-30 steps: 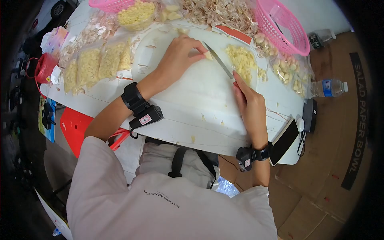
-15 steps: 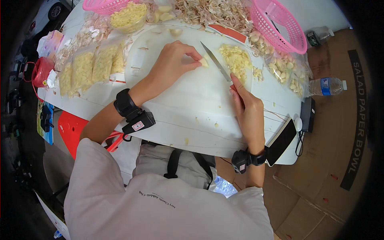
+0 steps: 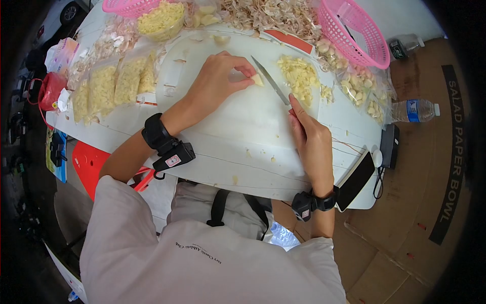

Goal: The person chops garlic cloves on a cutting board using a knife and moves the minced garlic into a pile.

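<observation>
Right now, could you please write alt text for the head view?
A person's left hand pins a garlic clove on a white cutting board while the right hand holds a knife beside chopped garlic.

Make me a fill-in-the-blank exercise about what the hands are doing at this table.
1. The right hand holds a ____ by its handle.
2. The left hand pins a garlic clove on the white ____.
3. The basket beyond the chopped garlic is ____ in colour.
4. A water bottle lies on the ____ side of the table.

Missing words: knife; board; pink; right
</observation>
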`<action>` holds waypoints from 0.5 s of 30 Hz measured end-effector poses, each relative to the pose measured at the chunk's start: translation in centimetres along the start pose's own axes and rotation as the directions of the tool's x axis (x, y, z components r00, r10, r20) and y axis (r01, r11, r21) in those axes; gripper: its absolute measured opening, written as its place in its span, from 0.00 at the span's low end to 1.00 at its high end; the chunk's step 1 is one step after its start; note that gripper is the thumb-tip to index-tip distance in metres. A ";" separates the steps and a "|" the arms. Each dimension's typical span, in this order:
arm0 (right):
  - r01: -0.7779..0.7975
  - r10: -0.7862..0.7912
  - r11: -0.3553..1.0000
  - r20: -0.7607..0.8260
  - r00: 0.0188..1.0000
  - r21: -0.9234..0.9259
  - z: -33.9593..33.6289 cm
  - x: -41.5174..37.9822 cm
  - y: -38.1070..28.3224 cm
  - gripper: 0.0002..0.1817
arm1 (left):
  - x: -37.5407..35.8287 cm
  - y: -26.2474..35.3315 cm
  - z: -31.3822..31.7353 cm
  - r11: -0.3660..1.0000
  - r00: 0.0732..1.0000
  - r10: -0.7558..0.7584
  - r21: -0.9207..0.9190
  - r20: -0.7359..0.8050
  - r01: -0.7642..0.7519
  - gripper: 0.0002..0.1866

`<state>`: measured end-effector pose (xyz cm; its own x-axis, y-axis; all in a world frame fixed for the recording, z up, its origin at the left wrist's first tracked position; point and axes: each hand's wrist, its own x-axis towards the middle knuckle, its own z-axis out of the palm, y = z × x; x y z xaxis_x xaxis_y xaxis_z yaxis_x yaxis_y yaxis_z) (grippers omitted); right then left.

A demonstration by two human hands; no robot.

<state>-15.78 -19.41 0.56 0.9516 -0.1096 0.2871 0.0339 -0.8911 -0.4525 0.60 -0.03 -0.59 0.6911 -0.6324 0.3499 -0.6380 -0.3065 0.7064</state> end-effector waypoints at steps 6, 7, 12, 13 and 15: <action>0.004 -0.004 1.000 0.000 1.000 -0.017 0.1 0.0 0.1 0.24 | -0.1 -0.2 0.1 1.000 1.000 0.009 -0.019 -0.011 -0.009 0.09; 0.005 -0.005 1.000 0.002 1.000 -0.018 0.1 0.0 0.1 0.24 | -0.1 -0.2 0.1 1.000 1.000 0.008 -0.019 -0.012 -0.008 0.09; -0.001 0.002 0.997 0.016 1.000 -0.082 0.1 -0.1 -0.4 0.23 | 0.0 -0.2 0.2 1.000 1.000 0.009 0.007 -0.013 -0.009 0.09; 0.000 0.002 0.997 0.016 1.000 -0.082 0.1 -0.1 -0.5 0.23 | 0.0 -0.3 0.2 1.000 1.000 0.009 0.007 -0.013 -0.009 0.09; -0.017 0.021 0.993 0.033 0.999 -0.115 0.2 -0.3 -0.8 0.22 | 0.0 -0.5 0.3 1.000 1.000 0.018 -0.021 -0.011 -0.019 0.09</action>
<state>-16.00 -18.59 0.71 0.9616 -0.1137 0.2496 -0.0176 -0.9338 -0.3574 0.81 -0.07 -1.12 0.6828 -0.6304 0.3693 -0.6435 -0.2796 0.7126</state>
